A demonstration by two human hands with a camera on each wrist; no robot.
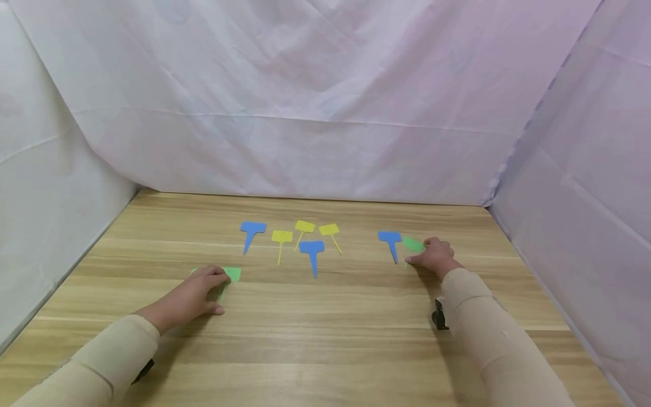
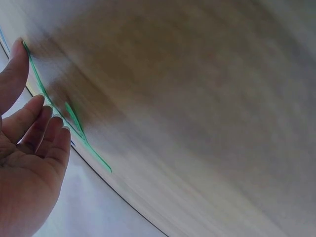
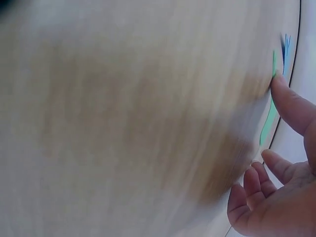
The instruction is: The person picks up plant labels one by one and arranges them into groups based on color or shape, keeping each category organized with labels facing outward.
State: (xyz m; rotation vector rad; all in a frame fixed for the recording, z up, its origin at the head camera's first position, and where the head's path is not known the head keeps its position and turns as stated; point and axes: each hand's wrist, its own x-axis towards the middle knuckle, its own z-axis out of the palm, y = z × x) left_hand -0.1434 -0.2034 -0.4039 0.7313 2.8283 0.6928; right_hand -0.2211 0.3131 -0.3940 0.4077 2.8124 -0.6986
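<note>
My left hand point(image 1: 200, 294) reaches over a green T-shaped plant label point(image 1: 233, 274) at the left of the table. Its fingers lie across the wide head, and the left thumb point(image 2: 17, 59) touches the end of the stem. At the right, my right hand point(image 1: 434, 255) is at another green plant label point(image 1: 413, 244). The right thumb point(image 3: 286, 96) rests against its stem; the index finger comes close to the head. Fingers and thumb of both hands are spread apart. A blue plant label point(image 1: 390, 239) lies just left of the right-hand green one.
Between the hands lie a blue label point(image 1: 252, 227), another blue label point(image 1: 312, 247) and three yellow ones, including a yellow label point(image 1: 282, 236). They rest flat on the wooden table point(image 1: 325, 350). White cloth point(image 1: 325, 152) hangs behind and along both sides.
</note>
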